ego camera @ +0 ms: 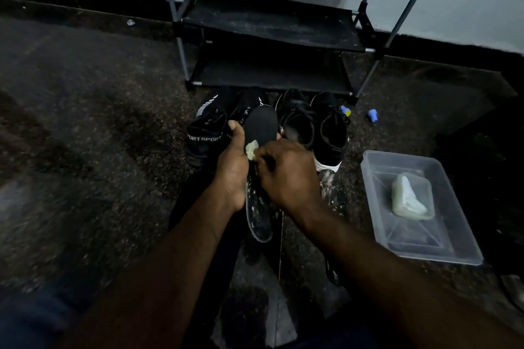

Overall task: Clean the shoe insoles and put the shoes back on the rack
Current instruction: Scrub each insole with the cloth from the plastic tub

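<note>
As right hand [286, 176] presses pale wad [251, 149] to insole [261, 125], shoe [205, 133] reads "SPORT".

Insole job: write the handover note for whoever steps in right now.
Left hand grips the insole by its edge.
Right hand pinches a pale wad against it.
Sport pair and laced pair stand on the floor before the rack.
Clear tub at right holds another wad.
Done: insole's far end looks clean.
Left: speckled near end, refit, any other insoles, rack the shoes.

The black insole [261, 125], white-flecked at its near end, is raised before the sock-type pair [208, 130] and laced pair [330, 133] at the rack's [269, 25] front edge.
</note>
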Tool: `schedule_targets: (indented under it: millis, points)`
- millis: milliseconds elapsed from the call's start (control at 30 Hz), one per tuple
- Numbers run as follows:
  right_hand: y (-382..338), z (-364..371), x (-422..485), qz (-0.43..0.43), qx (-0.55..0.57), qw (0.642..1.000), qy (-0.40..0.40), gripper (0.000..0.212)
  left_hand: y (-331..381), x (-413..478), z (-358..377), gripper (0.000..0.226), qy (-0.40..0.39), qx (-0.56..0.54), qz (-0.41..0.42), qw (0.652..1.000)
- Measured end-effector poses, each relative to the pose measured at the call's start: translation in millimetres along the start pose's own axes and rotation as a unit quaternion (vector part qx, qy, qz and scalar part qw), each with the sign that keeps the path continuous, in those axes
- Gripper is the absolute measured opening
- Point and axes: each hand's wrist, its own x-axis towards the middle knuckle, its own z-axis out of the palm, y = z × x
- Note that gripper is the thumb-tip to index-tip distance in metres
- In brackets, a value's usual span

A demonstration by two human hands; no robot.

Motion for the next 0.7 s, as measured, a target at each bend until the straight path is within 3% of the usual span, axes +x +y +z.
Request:
schedule_targets:
  millis: [100, 300, 500, 600, 700]
  points:
    - [4.3, 0.5, -2.5, -0.002, -0.029, 1.0, 0.006, 0.022, -1.3, 1.2, -1.3, 0.108, 0.0, -0.005, -0.003, 1.0]
    - [22.6, -1.8, 23.2, 0.099, 0.018, 0.993, 0.061, 0.01, 2.3, -2.8, 4.8, 0.105, -0.012, -0.009, -0.024, 1.0]
    - [4.8, 5.6, -4.5, 0.019, 0.044, 0.999, 0.003, 0.011, -0.4, 3.8, -5.3, 0.107, 0.042, 0.019, -0.019, 0.999]
    - [12.3, 2.1, 3.8, 0.091, 0.034, 0.993, 0.06, 0.009, -0.6, -0.6, -0.6, 0.099, 0.016, 0.013, -0.008, 1.0]
    - [14.5, -2.9, 11.3, 0.173, 0.101, 0.977, 0.071, 0.007, 2.3, -5.8, 4.3, 0.09, 0.0, -0.007, -0.001, 1.0]
